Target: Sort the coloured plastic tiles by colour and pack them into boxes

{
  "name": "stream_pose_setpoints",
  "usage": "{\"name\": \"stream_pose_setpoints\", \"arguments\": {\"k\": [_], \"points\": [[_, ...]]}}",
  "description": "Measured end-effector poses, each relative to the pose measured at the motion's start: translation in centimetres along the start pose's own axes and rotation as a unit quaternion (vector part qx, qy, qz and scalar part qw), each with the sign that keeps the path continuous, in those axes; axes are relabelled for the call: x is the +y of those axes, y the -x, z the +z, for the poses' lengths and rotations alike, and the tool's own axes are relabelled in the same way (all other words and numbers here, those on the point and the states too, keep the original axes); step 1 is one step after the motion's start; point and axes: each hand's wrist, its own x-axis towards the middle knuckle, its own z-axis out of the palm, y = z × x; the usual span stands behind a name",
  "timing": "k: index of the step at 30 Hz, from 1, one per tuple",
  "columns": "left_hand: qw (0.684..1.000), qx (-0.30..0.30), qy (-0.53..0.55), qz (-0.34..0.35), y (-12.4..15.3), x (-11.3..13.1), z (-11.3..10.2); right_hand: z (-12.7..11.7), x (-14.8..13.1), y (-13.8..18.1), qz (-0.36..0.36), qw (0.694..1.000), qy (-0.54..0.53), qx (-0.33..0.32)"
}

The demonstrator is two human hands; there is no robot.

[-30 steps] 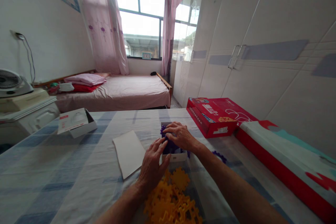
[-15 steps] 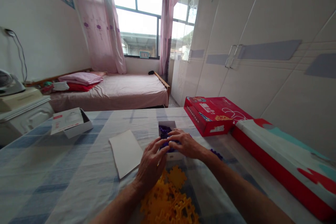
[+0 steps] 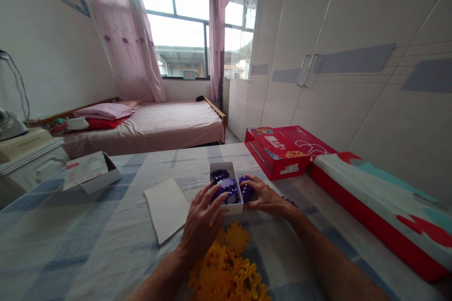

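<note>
The small white cardboard box [image 3: 226, 188] filled with purple plastic interlocking pieces [image 3: 226, 184] sits on the blue-and-white checked tablecloth [image 3: 70, 240], near the middle of the table, between the person's two hands. The left hand [image 3: 200, 222] lies against the box's near left corner with its fingers spread and loosely curved; the fingertips touch the box's rim and the purple pieces, and it grips nothing that I can make out. The right hand [image 3: 263, 196] rests just beside the box's right wall, fingers curled over a few loose purple pieces [image 3: 246, 189] on the cloth; whether it actually holds one cannot be told.

Half a second ago both hands met over the top of the box and covered most of it. Now they have parted to either side, so the open box and its contents show plainly, and the right hand has come off the box onto the cloth.

Just in front of the box, nearer the person, lies a heap of orange-yellow plastic interlocking pieces [image 3: 229, 268]. A flat white card lid [image 3: 165, 207] lies on the cloth left of the box. Farther left stands an open white carton [image 3: 90, 174]. To the right, a red printed cardboard box [image 3: 282, 150] rests against the long red-and-white box [image 3: 381, 207] along the white wardrobe [image 3: 353, 33].
</note>
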Motion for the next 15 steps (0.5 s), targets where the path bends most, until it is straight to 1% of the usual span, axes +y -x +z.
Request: {"name": "stream_pose_setpoints", "arguments": {"k": [2, 3, 5, 7, 9, 11, 13, 15], "points": [[1.0, -0.015, 0.01, 0.017, 0.0, -0.1, -0.1, 0.4, 0.0, -0.1, -0.008, 0.999, 0.029, 0.035], [1.0, -0.024, 0.013, 0.014, 0.0, -0.2, -0.1, 0.5, 0.1, -0.1, -0.008, 0.998, 0.042, 0.051], [0.999, -0.03, 0.021, -0.014, 0.0, -0.4, 0.1, 0.6, 0.4, -0.1, -0.004, 0.994, 0.061, 0.086], [0.998, -0.012, 0.039, -0.054, 0.1, -0.8, 0.3, 0.6, 0.8, 0.1, 0.004, 0.991, 0.061, 0.122], [0.995, 0.004, 0.062, -0.076, 0.1, -1.0, 0.4, 0.3, 1.0, 0.2, 0.025, 0.985, 0.046, 0.164], [0.994, -0.005, 0.08, -0.07, 0.1, -1.0, 0.4, -0.3, 0.9, 0.2, 0.061, 0.974, 0.018, 0.216], [0.995, -0.027, 0.084, -0.054, 0.0, -1.0, 0.2, -1.0, 0.2, 0.0, 0.091, 0.96, -0.045, 0.259], [0.994, -0.04, 0.083, -0.051, 0.0, -0.9, 0.2, -1.5, -1.1, -0.5, 0.091, 0.949, -0.143, 0.266]]}}
